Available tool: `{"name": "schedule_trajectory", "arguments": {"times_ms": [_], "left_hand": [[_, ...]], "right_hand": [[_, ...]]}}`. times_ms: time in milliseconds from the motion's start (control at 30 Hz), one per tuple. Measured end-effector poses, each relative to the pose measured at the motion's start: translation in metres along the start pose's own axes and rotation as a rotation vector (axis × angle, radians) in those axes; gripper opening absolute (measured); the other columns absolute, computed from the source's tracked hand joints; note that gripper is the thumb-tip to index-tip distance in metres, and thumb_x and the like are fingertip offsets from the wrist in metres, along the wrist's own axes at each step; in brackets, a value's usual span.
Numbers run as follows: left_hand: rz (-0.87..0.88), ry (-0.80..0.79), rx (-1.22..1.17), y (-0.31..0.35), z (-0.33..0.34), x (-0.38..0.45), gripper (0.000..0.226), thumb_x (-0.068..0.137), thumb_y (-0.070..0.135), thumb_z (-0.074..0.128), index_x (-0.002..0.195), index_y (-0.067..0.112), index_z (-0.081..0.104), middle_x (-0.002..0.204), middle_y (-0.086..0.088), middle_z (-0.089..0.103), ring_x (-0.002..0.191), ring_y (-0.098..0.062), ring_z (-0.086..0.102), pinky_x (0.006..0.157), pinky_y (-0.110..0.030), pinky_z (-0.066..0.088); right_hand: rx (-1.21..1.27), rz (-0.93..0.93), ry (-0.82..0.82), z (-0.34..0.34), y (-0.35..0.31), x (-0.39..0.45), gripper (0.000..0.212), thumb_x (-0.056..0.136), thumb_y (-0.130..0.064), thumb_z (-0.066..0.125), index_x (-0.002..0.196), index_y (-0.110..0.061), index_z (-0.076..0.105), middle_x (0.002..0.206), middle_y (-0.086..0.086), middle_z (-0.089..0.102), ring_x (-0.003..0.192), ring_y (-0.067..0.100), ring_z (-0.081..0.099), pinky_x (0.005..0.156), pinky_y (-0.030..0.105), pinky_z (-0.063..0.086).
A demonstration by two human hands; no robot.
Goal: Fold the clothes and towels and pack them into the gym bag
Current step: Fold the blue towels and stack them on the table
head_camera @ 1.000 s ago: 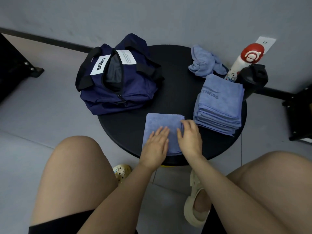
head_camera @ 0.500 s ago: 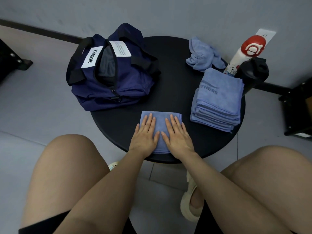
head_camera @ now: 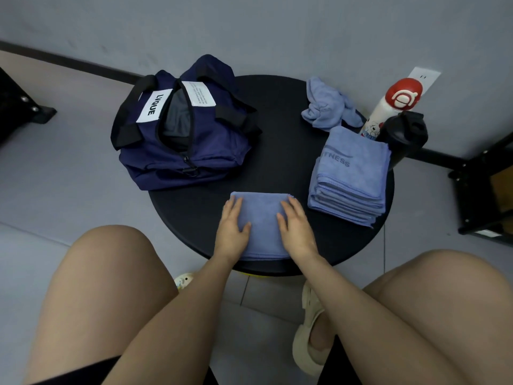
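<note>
Blue folded towel (head_camera: 262, 218) lies at the table's (head_camera: 277, 151) near edge, and you press it flat with both hands: left hand (head_camera: 231, 232) on its left side, right hand (head_camera: 295, 230) on its right, fingers straight, gripping nothing. Its long axis runs away from you. The open bag (head_camera: 177, 134) sits up and left, nearer your left hand; I judge it leads the move.

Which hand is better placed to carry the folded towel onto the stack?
Right, probably. The right hand lies on the folded towel beside the stack; the left hand lies on the far side.
</note>
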State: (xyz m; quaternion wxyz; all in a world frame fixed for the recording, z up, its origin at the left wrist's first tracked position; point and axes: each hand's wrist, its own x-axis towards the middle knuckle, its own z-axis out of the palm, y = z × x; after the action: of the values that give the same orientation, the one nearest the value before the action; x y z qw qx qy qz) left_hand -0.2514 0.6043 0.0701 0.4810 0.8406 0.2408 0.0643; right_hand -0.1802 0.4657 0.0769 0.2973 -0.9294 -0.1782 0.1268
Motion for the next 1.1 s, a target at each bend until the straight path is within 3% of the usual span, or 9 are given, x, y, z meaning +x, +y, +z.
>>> {"name": "schedule_trajectory", "arguments": {"times_ms": [67,133,267,433,533,767,933,1100], "left_hand": [[-0.144,0.122,-0.066,0.002,-0.005,-0.002,0.063,0.089,0.011,0.060,0.146,0.012,0.032,0.150,-0.007,0.030,0.133,-0.022,0.037,0.108,-0.025,0.029],[-0.309,0.162,-0.093,0.004,-0.009,0.000,0.061,0.089,0.019,0.063,0.143,0.011,0.036,0.138,-0.010,0.045,0.121,-0.025,0.049,0.102,-0.034,0.040],[-0.468,0.089,-0.050,0.006,-0.015,0.002,0.041,0.089,0.030,0.063,0.122,0.009,0.054,0.115,-0.008,0.062,0.103,-0.023,0.058,0.080,-0.030,0.044],[-0.482,0.047,-0.085,0.006,-0.018,-0.001,0.026,0.089,0.029,0.062,0.112,0.017,0.057,0.100,0.003,0.057,0.091,-0.017,0.054,0.076,-0.030,0.041],[-0.472,0.047,-0.110,0.007,-0.019,-0.003,0.017,0.089,0.028,0.060,0.104,0.023,0.055,0.092,0.007,0.057,0.086,-0.015,0.054,0.074,-0.030,0.042],[-0.420,0.102,-0.219,0.020,-0.025,-0.011,0.012,0.089,0.025,0.060,0.100,0.023,0.055,0.099,0.001,0.060,0.088,-0.016,0.056,0.073,-0.028,0.043],[-0.366,0.121,-0.284,0.048,-0.033,-0.008,0.016,0.088,0.024,0.064,0.101,0.020,0.056,0.100,0.002,0.060,0.092,-0.016,0.056,0.078,-0.028,0.044],[-0.330,0.103,-0.372,0.090,-0.039,-0.001,0.025,0.085,0.019,0.067,0.109,0.014,0.059,0.101,0.001,0.059,0.094,-0.018,0.057,0.084,-0.032,0.048]], "right_hand": [[0.110,0.119,0.099,-0.006,-0.003,-0.001,0.054,0.099,-0.022,0.047,0.148,-0.009,0.028,0.154,0.007,0.026,0.140,0.023,0.029,0.112,0.030,0.026],[0.198,0.283,0.069,-0.011,-0.007,0.000,0.061,0.097,-0.023,0.053,0.149,-0.009,0.024,0.150,0.013,0.032,0.135,0.029,0.036,0.109,0.037,0.034],[0.136,0.381,-0.033,-0.015,-0.010,0.000,0.043,0.096,-0.023,0.055,0.132,-0.002,0.046,0.130,0.019,0.049,0.118,0.034,0.050,0.095,0.040,0.046],[0.148,0.511,-0.151,-0.021,-0.011,0.003,0.041,0.093,-0.025,0.058,0.127,-0.005,0.051,0.128,0.015,0.054,0.117,0.032,0.053,0.088,0.035,0.049],[0.225,0.538,-0.148,-0.023,-0.010,0.000,0.034,0.091,-0.023,0.061,0.120,-0.006,0.058,0.123,0.013,0.060,0.111,0.029,0.058,0.076,0.028,0.044],[0.507,0.503,-0.047,-0.035,-0.014,-0.009,0.021,0.084,-0.015,0.064,0.100,-0.016,0.051,0.109,0.008,0.061,0.088,0.019,0.056,0.072,0.028,0.042],[0.687,0.443,0.111,-0.055,-0.019,-0.017,0.025,0.085,-0.015,0.070,0.106,-0.013,0.056,0.098,0.000,0.056,0.088,0.016,0.055,0.077,0.028,0.043],[0.725,0.350,0.248,-0.090,-0.024,-0.017,0.018,0.085,-0.017,0.070,0.098,-0.014,0.058,0.094,0.000,0.060,0.088,0.017,0.058,0.077,0.029,0.044]]}}
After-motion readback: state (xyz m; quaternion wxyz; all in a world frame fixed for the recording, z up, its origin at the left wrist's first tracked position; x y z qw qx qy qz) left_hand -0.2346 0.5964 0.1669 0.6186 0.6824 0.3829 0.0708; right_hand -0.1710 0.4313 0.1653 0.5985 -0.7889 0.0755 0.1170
